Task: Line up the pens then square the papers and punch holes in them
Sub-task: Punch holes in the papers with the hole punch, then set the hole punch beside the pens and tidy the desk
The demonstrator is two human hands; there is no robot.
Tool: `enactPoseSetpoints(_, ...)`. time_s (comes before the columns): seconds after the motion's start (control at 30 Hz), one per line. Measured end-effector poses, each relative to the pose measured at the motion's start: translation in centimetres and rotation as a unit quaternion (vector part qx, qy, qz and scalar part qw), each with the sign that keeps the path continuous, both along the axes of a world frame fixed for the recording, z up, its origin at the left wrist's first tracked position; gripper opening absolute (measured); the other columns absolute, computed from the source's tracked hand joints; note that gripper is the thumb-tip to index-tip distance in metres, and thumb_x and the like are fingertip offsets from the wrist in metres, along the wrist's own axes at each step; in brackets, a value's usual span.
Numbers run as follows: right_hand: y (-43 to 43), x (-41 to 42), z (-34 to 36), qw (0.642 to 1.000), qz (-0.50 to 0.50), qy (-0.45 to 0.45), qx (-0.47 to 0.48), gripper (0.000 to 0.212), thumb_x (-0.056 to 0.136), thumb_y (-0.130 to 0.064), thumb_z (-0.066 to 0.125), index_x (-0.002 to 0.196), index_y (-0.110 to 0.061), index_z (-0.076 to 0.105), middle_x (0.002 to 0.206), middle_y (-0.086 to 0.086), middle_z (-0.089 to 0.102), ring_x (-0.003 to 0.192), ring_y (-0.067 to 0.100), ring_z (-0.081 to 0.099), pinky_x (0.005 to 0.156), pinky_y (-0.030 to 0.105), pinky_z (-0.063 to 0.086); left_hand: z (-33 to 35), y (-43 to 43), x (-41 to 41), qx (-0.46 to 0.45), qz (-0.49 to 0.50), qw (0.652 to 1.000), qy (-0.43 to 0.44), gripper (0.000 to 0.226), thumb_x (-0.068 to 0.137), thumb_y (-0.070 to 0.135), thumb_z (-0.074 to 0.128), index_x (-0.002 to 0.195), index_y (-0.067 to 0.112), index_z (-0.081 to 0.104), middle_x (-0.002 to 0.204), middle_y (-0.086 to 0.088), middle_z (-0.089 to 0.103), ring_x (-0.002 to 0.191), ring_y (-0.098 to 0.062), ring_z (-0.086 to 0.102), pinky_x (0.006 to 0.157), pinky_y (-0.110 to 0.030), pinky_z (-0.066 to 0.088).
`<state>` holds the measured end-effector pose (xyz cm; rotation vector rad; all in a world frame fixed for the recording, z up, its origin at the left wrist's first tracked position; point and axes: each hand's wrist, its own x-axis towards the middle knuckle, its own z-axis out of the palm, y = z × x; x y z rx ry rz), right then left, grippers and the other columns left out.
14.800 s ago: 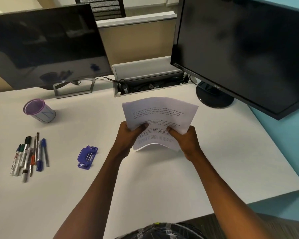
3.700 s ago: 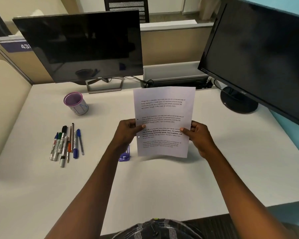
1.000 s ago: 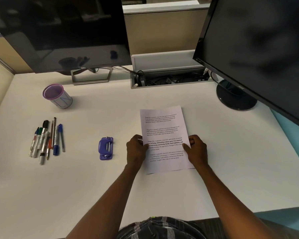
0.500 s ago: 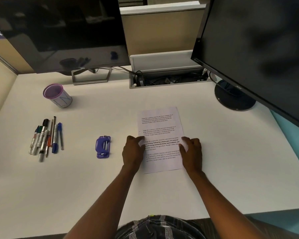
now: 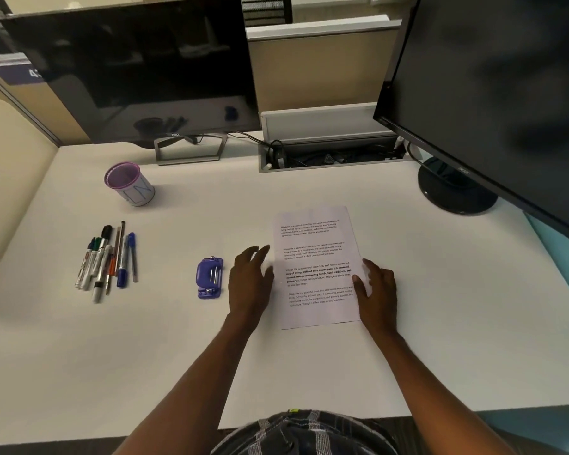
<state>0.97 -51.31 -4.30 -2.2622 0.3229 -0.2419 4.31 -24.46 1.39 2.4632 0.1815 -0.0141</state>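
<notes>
A stack of printed white papers (image 5: 314, 254) lies flat on the white desk (image 5: 309, 372), edges even. My left hand (image 5: 252, 280) hovers just left of the stack with fingers spread, holding nothing. My right hand (image 5: 376, 287) rests with its fingertips on the stack's right edge, fingers apart. A small purple hole punch (image 5: 210, 278) sits on the desk a little left of my left hand. Several pens and markers (image 5: 107, 261) lie side by side in a row at the left of the desk.
A purple-rimmed pen cup (image 5: 129, 183) stands behind the pens. A dark monitor (image 5: 135, 70) stands at the back left, and a second monitor (image 5: 493, 103) overhangs the right, its round base (image 5: 457, 192) on the desk. An open cable tray (image 5: 329, 156) lies between them.
My left hand has come off the papers' left edge and moved left with fingers spread. The papers lie flat where they were set down; earlier they were held up in both hands.
</notes>
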Motion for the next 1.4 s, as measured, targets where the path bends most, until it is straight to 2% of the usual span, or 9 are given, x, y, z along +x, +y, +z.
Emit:
enactPoseSetpoints(0.07, 0.3, -0.1, 0.3, 1.0, -0.012, 0.008, -0.006, 0.046, 0.097, -0.019, 0.065, 0.141, -0.014, 0.053, 0.121, 0.011, 0.052, 0.111, 0.03, 0.057, 0.096, 0.049, 0.052, 0.4, 1.3, 0.1, 0.004, 0.009, 1.0, -0.017, 0.058, 0.1, 0.019, 0.066, 0.155, 0.022, 0.049, 0.161, -0.008, 0.046, 0.148, -0.027, 0.043, 0.118, -0.043, 0.041)
enactPoseSetpoints(0.23, 2.9, -0.9, 1.3, 0.989, -0.022, -0.003, -0.145, 0.043, 0.096, -0.024, 0.062, 0.137, -0.015, 0.051, 0.127, 0.01, 0.056, 0.116, 0.031, 0.052, 0.097, 0.046, 0.044, 1.1, 5.6, 0.1, 0.039, 0.034, 0.998, -0.047, 0.065, 0.1, 0.018, 0.066, 0.16, 0.014, 0.041, 0.162, -0.012, 0.045, 0.152, -0.031, 0.037, 0.123, -0.047, 0.035)
enactPoseSetpoints(0.4, 8.0, -2.0, 2.0, 0.992, 0.047, -0.017, -0.118, 0.044, 0.097, -0.02, 0.062, 0.139, -0.012, 0.052, 0.135, 0.007, 0.056, 0.127, 0.027, 0.052, 0.108, 0.044, 0.045, 0.9, 9.8, -0.2, 0.043, 0.065, 0.996, -0.035, 0.063, 0.095, 0.014, 0.072, 0.151, -0.001, 0.048, 0.15, -0.019, 0.057, 0.142, -0.04, 0.047, 0.117, -0.049, 0.039)
enactPoseSetpoints(0.6, 14.6, -3.4, 2.6, 0.981, 0.138, -0.005, -0.139, 0.046, 0.095, -0.018, 0.066, 0.138, -0.008, 0.055, 0.138, 0.012, 0.058, 0.129, 0.03, 0.054, 0.109, 0.044, 0.047, -0.5, 13.0, -1.1, -0.03, 0.131, 0.989, 0.057, 0.052, 0.099, 0.022, 0.069, 0.144, 0.001, 0.055, 0.147, -0.019, 0.057, 0.14, -0.036, 0.047, 0.113, -0.043, 0.04)
enactPoseSetpoints(0.83, 20.1, -3.8, 3.2, 0.958, 0.239, 0.055, -0.149, 0.049, 0.1, -0.024, 0.056, 0.147, -0.01, 0.048, 0.148, 0.008, 0.051, 0.137, 0.023, 0.049, 0.115, 0.032, 0.041, -0.7, 13.9, -0.2, -0.134, 0.192, 0.967, 0.099, 0.03, 0.09, 0.023, 0.078, 0.103, -0.004, 0.074, 0.099, -0.017, 0.075, 0.096, -0.036, 0.071, 0.085, -0.042, 0.056)
enactPoseSetpoints(1.0, 22.1, -3.8, 2.8, 0.941, 0.267, 0.118, -0.17, 0.054, 0.102, -0.027, 0.051, 0.152, -0.012, 0.039, 0.161, 0.006, 0.035, 0.149, 0.019, 0.034, 0.121, 0.029, 0.029, -0.7, 14.0, 0.4, -0.158, 0.204, 0.96, 0.106, 0.027, 0.082, 0.018, 0.079, 0.078, -0.007, 0.069, 0.071, -0.016, 0.066, 0.066, -0.029, 0.058, 0.064, -0.036, 0.048)
enactPoseSetpoints(1.17, 22.5, -3.7, 2.8, 0.939, 0.258, 0.141, -0.176, 0.054, 0.101, -0.024, 0.053, 0.152, -0.012, 0.04, 0.161, 0.005, 0.034, 0.149, 0.019, 0.033, 0.119, 0.029, 0.031, -0.8, 14.0, 1.0, -0.175, 0.202, 0.955, 0.128, 0.028, 0.08, 0.014, 0.078, 0.075, -0.012, 0.066, 0.062, -0.012, 0.061, 0.059, -0.027, 0.054, 0.058, -0.035, 0.046)
enactPoseSetpoints(1.3, 22.6, -3.6, 3.0, 0.94, 0.253, 0.149, -0.175, 0.052, 0.101, -0.024, 0.054, 0.15, -0.013, 0.042, 0.159, 0.003, 0.036, 0.146, 0.018, 0.037, 0.116, 0.029, 0.034, -0.7, 14.0, 1.1, -0.172, 0.205, 0.953, 0.143, 0.026, 0.08, 0.015, 0.078, 0.075, -0.008, 0.066, 0.067, -0.016, 0.067, 0.061, -0.029, 0.058, 0.06, -0.034, 0.047)
enactPoseSetpoints(1.4, 22.7, -3.6, 3.1, 0.942, 0.247, 0.153, -0.17, 0.053, 0.1, -0.023, 0.055, 0.15, -0.014, 0.041, 0.159, 0.003, 0.036, 0.146, 0.017, 0.037, 0.116, 0.028, 0.035, -0.7, 14.1, 1.2, -0.167, 0.207, 0.954, 0.14, 0.032, 0.079, 0.018, 0.078, 0.064, 0.0, 0.056, 0.06, -0.011, 0.057, 0.057, -0.027, 0.051, 0.057, -0.032, 0.042)
